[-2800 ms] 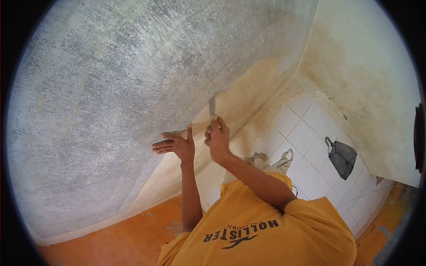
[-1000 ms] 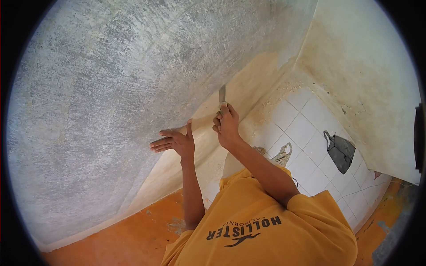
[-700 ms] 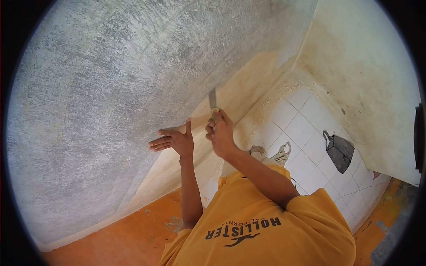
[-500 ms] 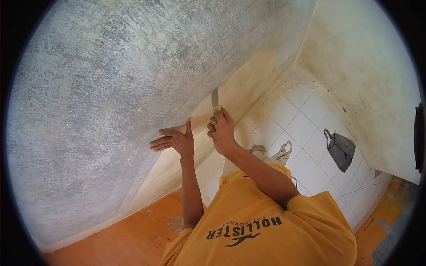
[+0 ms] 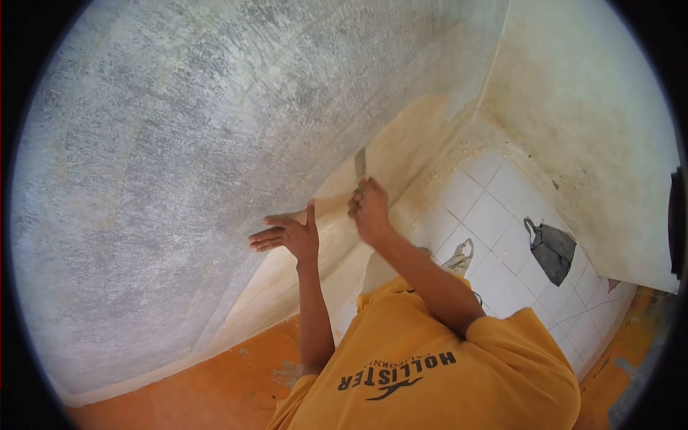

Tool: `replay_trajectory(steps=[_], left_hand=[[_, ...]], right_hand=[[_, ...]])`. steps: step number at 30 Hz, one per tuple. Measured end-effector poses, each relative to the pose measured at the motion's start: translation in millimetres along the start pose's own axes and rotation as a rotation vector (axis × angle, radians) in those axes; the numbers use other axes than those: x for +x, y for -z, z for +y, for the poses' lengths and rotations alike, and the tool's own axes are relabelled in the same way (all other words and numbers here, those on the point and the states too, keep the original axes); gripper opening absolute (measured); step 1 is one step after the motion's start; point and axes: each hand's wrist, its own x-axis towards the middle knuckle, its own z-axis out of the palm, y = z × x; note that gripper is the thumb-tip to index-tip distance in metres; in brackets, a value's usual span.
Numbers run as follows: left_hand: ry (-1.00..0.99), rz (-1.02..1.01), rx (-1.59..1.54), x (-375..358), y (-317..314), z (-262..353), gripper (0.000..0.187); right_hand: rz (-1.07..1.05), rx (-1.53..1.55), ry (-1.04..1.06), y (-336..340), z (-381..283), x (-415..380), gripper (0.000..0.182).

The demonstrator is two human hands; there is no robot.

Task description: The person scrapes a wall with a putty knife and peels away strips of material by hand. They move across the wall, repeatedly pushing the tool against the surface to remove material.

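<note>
My right hand is wrapped around the handle of a scraper, whose flat metal blade points up along the wall. That blade lies at the border between the rough grey surface of the wall and a smoother beige strip. My left hand rests open against the wall to the left and a little lower, fingers stretched and thumb pointing up. Nothing is in it. Most of the scraper's handle is hidden by my fingers.
A second wall meets this one in a corner at the right. White floor tiles hold a dark bag and a pale cloth-like item close to my body. An orange floor stretches along the lower left.
My right hand and the scraper have shifted slightly right and down along the border. My left hand appears a little right and lower, still open on the wall.
</note>
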Motion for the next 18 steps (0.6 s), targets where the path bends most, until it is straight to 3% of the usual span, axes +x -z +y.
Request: replay_trajectory(steps=[3,5,11,18], left_hand=[[0.006,-0.010,-0.021,-3,-2,-3,0.140],[0.006,-0.014,-0.036,0,-4,-2,0.139],[0.014,-0.010,-0.028,1,-3,-1,0.140],[0.030,-0.006,-0.055,0,-3,1,0.141]], right_hand=[[-0.001,-0.001,-0.083,-26,-9,-40,0.010],[-0.084,0.023,-0.031,-18,-10,-27,0.011],[-0.004,0.038,-0.064,-21,-6,-32,0.011],[-0.065,0.007,-0.041,-20,-8,-35,0.014]])
